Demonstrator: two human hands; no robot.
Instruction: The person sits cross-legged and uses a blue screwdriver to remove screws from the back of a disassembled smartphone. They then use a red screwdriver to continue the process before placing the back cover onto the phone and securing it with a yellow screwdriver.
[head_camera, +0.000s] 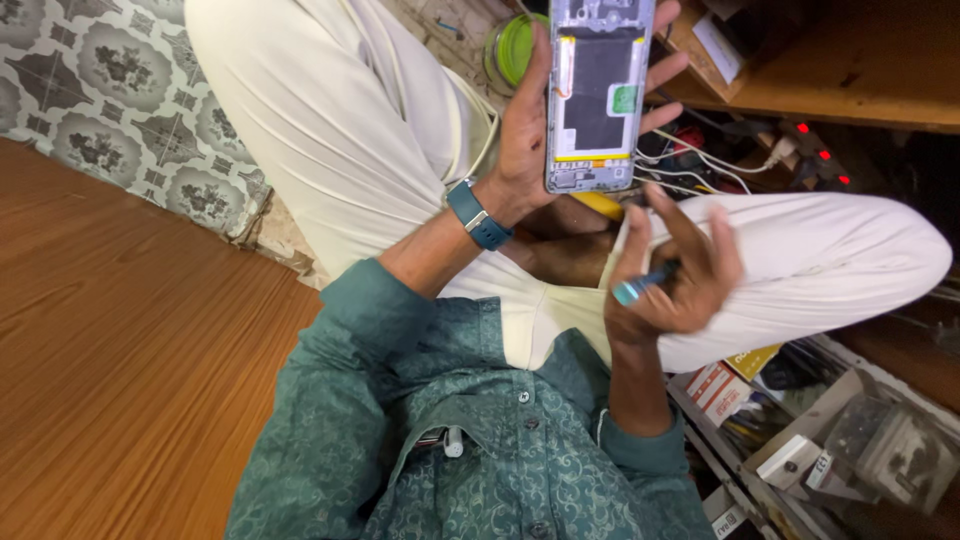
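Grey, back-off phone is sitting upright in my left hand, fingers wrapping its edges to expose the insides, while my right hand is pinching a blue-tipped tool just below, near my lap.

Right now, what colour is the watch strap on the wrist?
Blue. The watch strap on the left hand shows best in the head view.

Left hand: wrapped around an opened phone, which is held upright with its back cover off.
Wrist: a blue watch is worn.
Right hand: closed on a blue-tipped tool, just below the phone.
Behind: a green tub, white cables.
Lower right: a tray of small parts.
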